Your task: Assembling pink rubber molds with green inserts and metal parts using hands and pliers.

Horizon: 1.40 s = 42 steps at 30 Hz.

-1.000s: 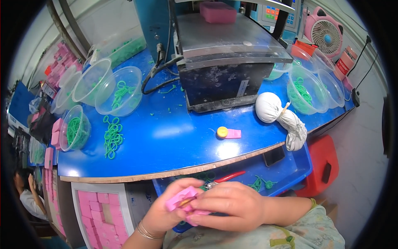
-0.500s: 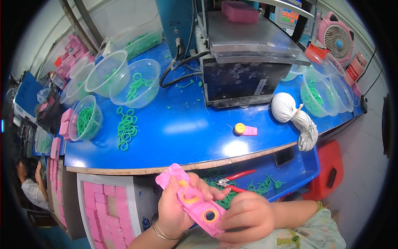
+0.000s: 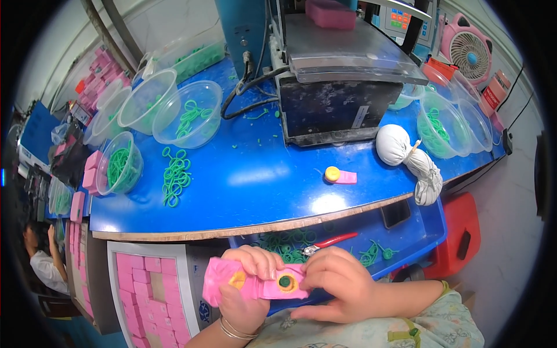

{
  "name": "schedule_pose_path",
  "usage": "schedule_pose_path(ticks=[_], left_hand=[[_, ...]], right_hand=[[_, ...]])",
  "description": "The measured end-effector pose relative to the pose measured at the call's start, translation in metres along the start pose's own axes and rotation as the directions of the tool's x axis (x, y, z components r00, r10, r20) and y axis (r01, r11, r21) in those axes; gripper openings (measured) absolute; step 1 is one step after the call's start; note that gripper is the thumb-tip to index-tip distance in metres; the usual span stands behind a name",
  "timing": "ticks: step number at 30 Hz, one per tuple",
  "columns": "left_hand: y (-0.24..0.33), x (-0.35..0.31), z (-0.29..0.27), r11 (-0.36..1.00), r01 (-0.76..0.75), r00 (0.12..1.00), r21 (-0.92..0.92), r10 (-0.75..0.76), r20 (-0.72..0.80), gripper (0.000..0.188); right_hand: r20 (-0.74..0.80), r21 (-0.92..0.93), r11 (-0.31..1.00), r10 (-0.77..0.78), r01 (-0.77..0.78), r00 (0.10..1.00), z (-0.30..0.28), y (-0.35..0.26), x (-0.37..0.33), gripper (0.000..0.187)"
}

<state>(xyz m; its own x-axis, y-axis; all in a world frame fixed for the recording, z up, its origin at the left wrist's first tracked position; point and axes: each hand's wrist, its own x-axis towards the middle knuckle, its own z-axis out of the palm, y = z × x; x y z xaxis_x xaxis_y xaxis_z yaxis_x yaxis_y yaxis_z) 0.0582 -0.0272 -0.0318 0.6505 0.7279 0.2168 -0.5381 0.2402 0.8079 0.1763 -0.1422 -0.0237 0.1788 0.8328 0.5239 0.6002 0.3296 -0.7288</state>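
Note:
A soft-looking pink mold-like piece (image 3: 264, 288) with yellow round parts is held over my lap, in front of the bench. My left hand (image 3: 246, 296) wraps round its left and middle part, fingers over the top and thumb on the front. Near its right end is a yellow-rimmed opening with something dark green showing; I cannot tell whether that lies inside or behind. My right hand (image 3: 342, 284) pinches the right end with its fingertips, its thumb lower down. Behind my hands, red-handled cutters (image 3: 329, 242) lie in a blue tray (image 3: 418, 246) with green looped pieces (image 3: 284, 246).
On the blue bench (image 3: 249, 197) stand clear bowls (image 3: 188, 113) of green pieces, a loose green cluster (image 3: 176, 177), a small pink-and-yellow piece (image 3: 341, 175), a tied white cloth bag (image 3: 400, 148) and a black machine (image 3: 336, 110). A box of pink blocks (image 3: 154, 296) sits lower left.
My hands have turned the pink piece from a steep slant to nearly level. My left fingers now lie over its top edge. The yellow-rimmed opening shows green where it looked dark before.

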Motion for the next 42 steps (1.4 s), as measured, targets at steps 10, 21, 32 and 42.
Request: schedule_pose_path(ticks=[10, 21, 32, 42], left_hand=[[-0.01, -0.011, -0.007, 0.889, -0.207, 0.926, 0.408, 0.044, 0.375, 0.064], [0.0, -0.026, -0.016, 0.558, 0.795, 0.607, -0.238, -0.728, 0.319, 0.073], [-0.016, -0.012, -0.02, 0.714, 0.488, 0.871, -0.502, -0.435, 0.229, 0.079], [-0.001, -0.026, -0.017, 0.901, 0.31, 0.95, 0.304, -0.305, -0.064, 0.078]], right_hand=[[-0.088, -0.255, 0.967, 0.0, -0.022, 0.996, -0.008, -0.002, 0.009, 0.029], [-0.063, 0.098, 0.967, -0.229, 0.234, 0.971, -0.002, 0.014, 0.01, 0.018], [0.152, -0.045, 0.926, -0.364, 0.375, 0.919, -0.015, 0.005, 0.004, 0.016], [0.106, -0.015, 0.972, -0.233, 0.236, 0.967, -0.006, 0.006, 0.014, 0.043]])
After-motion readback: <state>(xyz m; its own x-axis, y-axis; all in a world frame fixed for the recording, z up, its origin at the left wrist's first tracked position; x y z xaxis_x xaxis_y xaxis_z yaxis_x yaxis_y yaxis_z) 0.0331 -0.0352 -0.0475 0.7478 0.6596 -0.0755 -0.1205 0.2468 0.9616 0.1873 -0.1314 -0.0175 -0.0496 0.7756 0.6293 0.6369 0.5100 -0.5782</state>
